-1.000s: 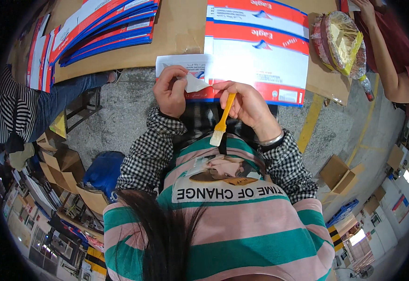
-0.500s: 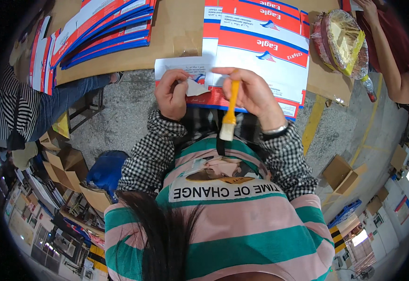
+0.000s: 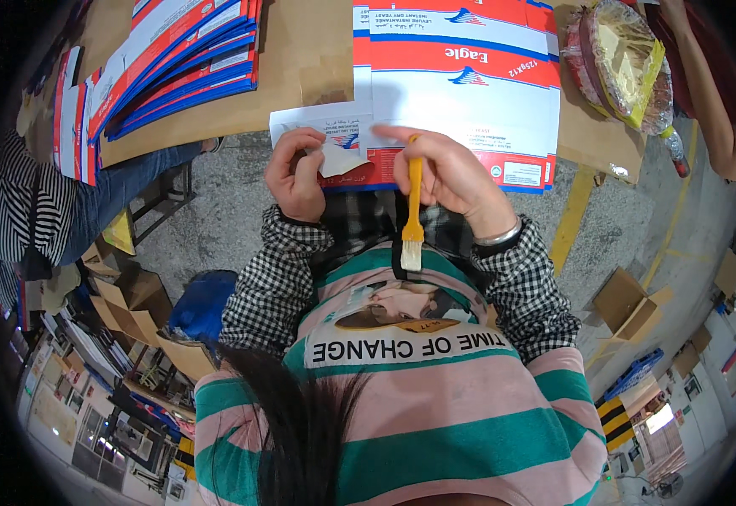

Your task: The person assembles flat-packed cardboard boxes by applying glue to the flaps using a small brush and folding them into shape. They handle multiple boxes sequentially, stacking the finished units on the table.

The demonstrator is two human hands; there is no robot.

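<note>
My right hand is closed around the handle of a yellow brush, whose pale bristles hang toward my body. Its index finger points left over the sheets. At the table's near edge, my left hand pinches a white piece of paper or card; whether it is loose or a bent corner of the sheet below cannot be made out. Beneath it lies a white, red and blue printed card sheet. Larger flat printed carton sheets overlap just beyond my right hand.
A pile of folded printed cartons lies at the left on the brown cardboard table cover. A plastic-wrapped bowl with pale contents stands at the right, a plastic bottle beside it. Other people are at both sides.
The brush has swung to point more straight down toward my body. My left hand has shifted slightly left with the white piece. The view has moved a little over the sheets.
</note>
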